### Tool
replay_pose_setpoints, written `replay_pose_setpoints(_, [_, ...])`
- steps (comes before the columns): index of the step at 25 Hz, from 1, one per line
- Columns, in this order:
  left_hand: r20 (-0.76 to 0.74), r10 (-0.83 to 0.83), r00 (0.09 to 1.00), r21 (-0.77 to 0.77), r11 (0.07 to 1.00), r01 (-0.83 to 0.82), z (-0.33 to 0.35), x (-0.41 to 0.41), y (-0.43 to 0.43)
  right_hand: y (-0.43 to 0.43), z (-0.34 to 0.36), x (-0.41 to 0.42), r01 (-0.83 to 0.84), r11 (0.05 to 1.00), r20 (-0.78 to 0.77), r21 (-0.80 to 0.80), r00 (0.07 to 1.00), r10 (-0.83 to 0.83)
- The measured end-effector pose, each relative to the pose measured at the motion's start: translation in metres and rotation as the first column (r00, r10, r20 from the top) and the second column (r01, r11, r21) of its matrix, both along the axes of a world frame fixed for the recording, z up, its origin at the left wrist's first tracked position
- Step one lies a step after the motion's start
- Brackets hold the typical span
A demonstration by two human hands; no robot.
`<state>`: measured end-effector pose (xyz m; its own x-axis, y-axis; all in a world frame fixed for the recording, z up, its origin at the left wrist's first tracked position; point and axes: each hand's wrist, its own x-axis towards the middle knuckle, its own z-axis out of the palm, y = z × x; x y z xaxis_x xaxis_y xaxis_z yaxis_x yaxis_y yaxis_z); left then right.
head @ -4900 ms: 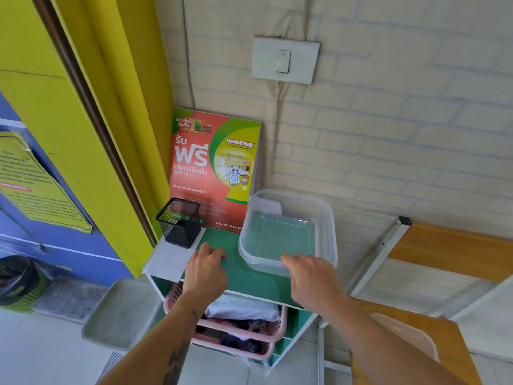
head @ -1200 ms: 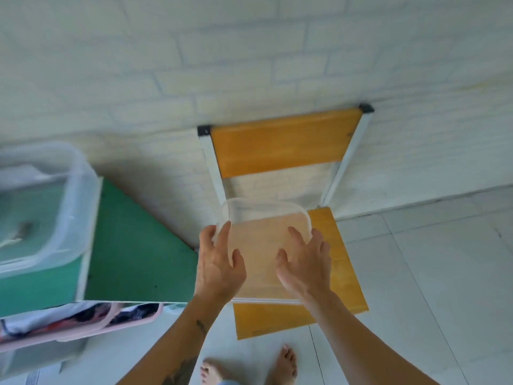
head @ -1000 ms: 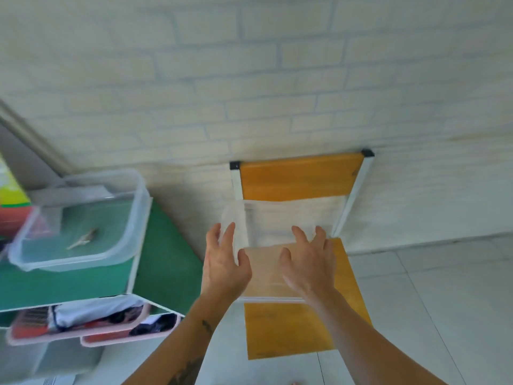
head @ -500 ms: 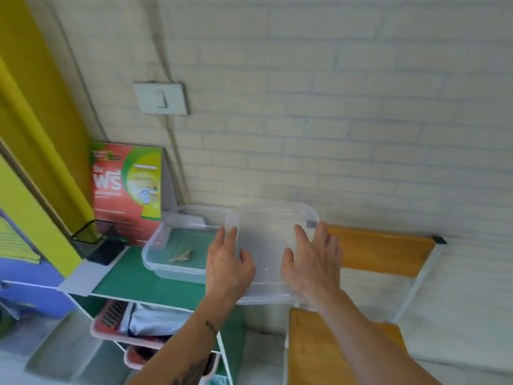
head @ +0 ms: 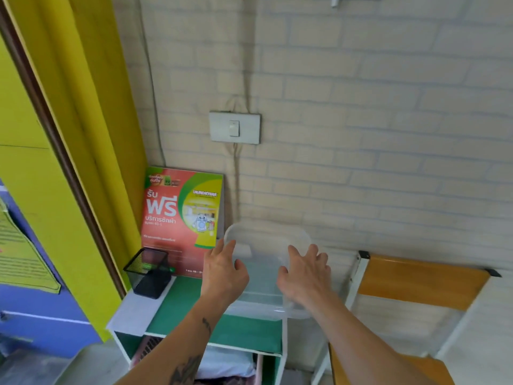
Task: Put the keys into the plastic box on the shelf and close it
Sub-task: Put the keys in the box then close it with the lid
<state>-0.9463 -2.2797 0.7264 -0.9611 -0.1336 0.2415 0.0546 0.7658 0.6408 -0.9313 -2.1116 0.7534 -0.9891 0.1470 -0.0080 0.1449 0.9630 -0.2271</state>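
The clear plastic box (head: 261,298) stands on the green top of the shelf (head: 191,307), at the shelf's right end and close to the brick wall (head: 361,134). A clear lid (head: 266,243) lies over the box; whether it is fully seated cannot be told from this view. The keys cannot be made out through the blurred plastic.

The left hand (head: 223,270) rests on the left part of the lid, fingers spread and lightly curled, thumb toward the centre. The right hand (head: 304,273) rests on the right part of the lid in the same posture. Each grip is a flat, open-fingered press on the lid, not a closed fist; whether the fingertips hook over the lid edge cannot be told.

Left of the box, a black mesh pen holder (head: 148,269) stands on the shelf. Behind the box, a red and green poster (head: 180,218) leans against the wall. Above the box, a light switch (head: 234,127) is mounted on the wall. Right of the box stands a wooden chair (head: 416,282) with a white metal frame.
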Motion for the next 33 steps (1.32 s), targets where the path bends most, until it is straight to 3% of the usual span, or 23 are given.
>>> replay_pose_setpoints(7, [0.071, -0.045, 0.996, 0.019, 0.999, 0.044, -0.019, -0.025, -0.027, -0.03, -0.014, -0.027, 0.029, 1.0, 0.152, -0.003, 0.988, -0.028])
replay_pose_setpoints(20, [0.14, -0.03, 0.99, 0.129, 0.992, 0.012, -0.03, -0.045, -0.03, -0.035, -0.031, -0.051, 0.085, 0.996, 0.183, -0.017, 0.98, -0.08])
replay_pose_setpoints(30, [0.144, -0.054, 0.988, 0.075, 0.996, 0.043, -0.039, -0.049, -0.035, -0.032, -0.051, -0.045, 0.034, 0.999, 0.155, 0.025, 0.987, -0.038])
replay_pose_setpoints(33, [0.092, -0.037, 0.995, -0.085, 0.995, 0.045, -0.036, -0.049, -0.036, -0.026, -0.051, -0.046, 0.015, 0.999, 0.122, 0.047, 0.992, -0.02])
